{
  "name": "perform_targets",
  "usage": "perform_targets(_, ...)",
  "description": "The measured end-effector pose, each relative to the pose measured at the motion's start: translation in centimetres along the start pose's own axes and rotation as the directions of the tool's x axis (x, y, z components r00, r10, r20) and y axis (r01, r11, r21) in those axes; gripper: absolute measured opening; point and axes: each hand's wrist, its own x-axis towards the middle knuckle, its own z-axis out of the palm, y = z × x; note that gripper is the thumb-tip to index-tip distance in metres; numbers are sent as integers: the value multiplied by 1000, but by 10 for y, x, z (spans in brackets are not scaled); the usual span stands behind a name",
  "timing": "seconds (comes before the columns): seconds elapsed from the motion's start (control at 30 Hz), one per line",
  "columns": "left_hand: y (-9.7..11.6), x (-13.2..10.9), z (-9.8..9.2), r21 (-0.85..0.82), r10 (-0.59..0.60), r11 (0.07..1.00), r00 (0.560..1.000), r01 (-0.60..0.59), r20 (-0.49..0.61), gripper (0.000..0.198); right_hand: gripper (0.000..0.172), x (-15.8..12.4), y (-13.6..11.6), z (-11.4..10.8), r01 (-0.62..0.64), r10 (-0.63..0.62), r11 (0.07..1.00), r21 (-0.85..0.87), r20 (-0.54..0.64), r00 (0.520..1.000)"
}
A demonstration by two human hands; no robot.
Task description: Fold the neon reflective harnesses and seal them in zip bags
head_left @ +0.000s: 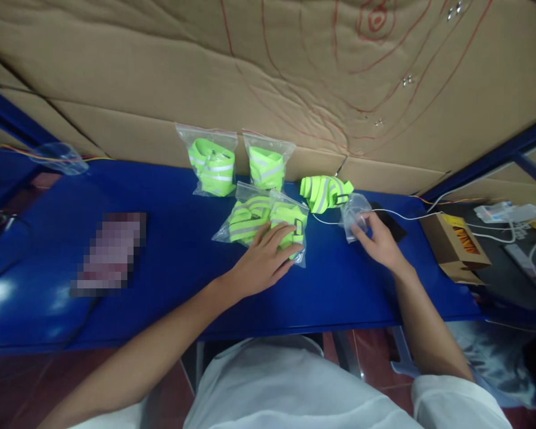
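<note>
My left hand (263, 262) lies with its fingers stretched over a clear zip bag holding a folded neon-yellow reflective strap (286, 217) with a black buckle. Another bagged reflective strap (249, 223) lies just left of it, partly overlapped. Thumb and fingers of my right hand (375, 238) pinch a clear plastic bag (354, 208) that appears to have nothing inside. Beyond that bag sits a loose, coiled reflective strap (324, 192), outside any bag, with a black buckle on its right side.
Two bagged straps, one left (214, 170) and one right (267, 167), lean on the cardboard wall (138, 77). A phone-like pixelated object (111, 250) lies left on the blue table (178, 268). A clear cup (62, 158), white cable (397, 215) and open cardboard box (451, 244) are nearby.
</note>
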Motion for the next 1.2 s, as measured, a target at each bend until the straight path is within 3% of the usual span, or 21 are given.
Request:
perform_targets(0.37,0,-1,-1,-9,-4,1000,1000,4,-3,31,44,27,33,23,138,-138,985,-99,9,990)
perform_targets(0.57,-1,1,-1,5,17,1000,1000,-17,7,32,43,60,48,28,71,-87,987,-145,-108,990)
perform_targets(0.7,-2,2,-2,12,6,1000,1000,-7,12,32,45,75,52,31,0,-18,979,-202,-88,996)
perform_targets(1.03,-1,0,-3,15,2,1000,1000,-2,18,32,34,32,6,54,-144,110,885,-443,-103,989)
perform_targets(1.13,-2,0,-2,16,2,1000,1000,-2,16,31,31,25,6,40,-132,95,862,-490,-99,991)
perform_targets(1.2,-2,0,-2,16,5,1000,1000,-6,14,31,31,27,12,15,-137,80,846,-516,-132,988)
